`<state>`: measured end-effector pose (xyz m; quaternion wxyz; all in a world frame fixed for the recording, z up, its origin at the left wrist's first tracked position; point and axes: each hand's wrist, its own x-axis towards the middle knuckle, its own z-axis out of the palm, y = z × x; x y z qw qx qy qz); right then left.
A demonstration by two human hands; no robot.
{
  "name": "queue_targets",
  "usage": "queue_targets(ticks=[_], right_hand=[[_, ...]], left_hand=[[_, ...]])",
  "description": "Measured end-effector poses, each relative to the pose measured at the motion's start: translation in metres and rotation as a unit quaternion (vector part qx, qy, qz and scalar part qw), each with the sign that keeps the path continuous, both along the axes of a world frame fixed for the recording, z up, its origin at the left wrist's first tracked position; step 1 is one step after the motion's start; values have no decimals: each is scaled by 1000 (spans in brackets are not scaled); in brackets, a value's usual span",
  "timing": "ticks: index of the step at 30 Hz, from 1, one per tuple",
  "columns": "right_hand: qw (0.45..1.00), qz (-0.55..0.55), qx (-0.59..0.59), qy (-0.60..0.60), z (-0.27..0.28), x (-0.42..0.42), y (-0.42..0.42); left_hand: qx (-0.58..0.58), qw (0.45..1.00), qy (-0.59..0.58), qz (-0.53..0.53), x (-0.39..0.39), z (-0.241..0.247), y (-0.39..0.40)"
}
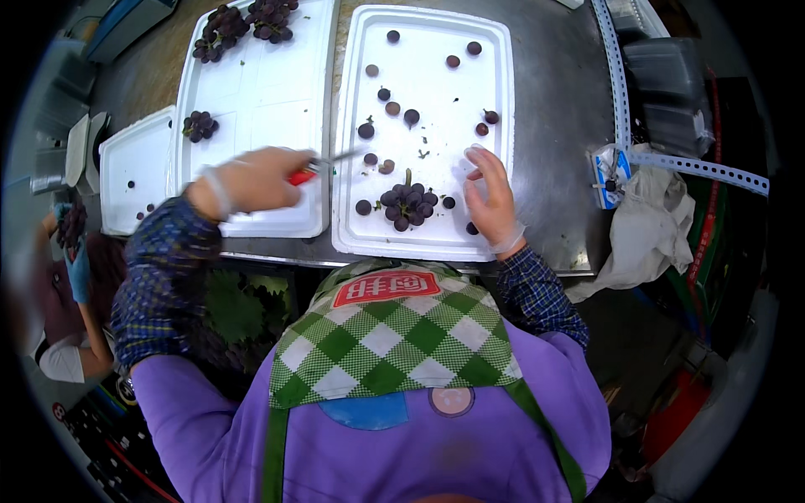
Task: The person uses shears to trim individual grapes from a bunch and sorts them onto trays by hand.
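Note:
My left hand (255, 182), in a clear glove and blurred, grips red-handled snips (305, 174) whose blades point right, over the gap between two white foam trays. My right hand (490, 201), also gloved, hovers over the right side of the right foam tray (415, 250), fingers apart and nothing held. Between the hands, near that tray's front edge, lies a small bunch of dark grapes (410, 205) with its green stem pointing away from me. Loose grapes, such as one (411, 117) mid-tray, and stem scraps are scattered beyond it.
The middle foam tray (277, 126) holds a small grape cluster (200, 126) and larger bunches (270, 19). A smaller tray (119, 182) stands left. At far left a person's blue-gloved hand (77, 276) holds grapes. A perforated metal bar (698, 173) and clear plastic containers (666, 94) are right.

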<state>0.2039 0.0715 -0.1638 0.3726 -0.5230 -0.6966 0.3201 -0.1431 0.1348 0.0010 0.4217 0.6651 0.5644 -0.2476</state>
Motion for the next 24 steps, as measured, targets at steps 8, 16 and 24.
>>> queue_targets(ticks=[8,16,24], right_hand=[[987,1,-71,142,3,-14,-23],[936,-47,-220,270,4,-7,-36],[895,-85,-292,327,19,-10,-50]], left_hand=[[53,994,25,-95,60,-57,-27],[67,987,43,-142,65,-43,-27],[108,981,19,-158,77,-40,-27]])
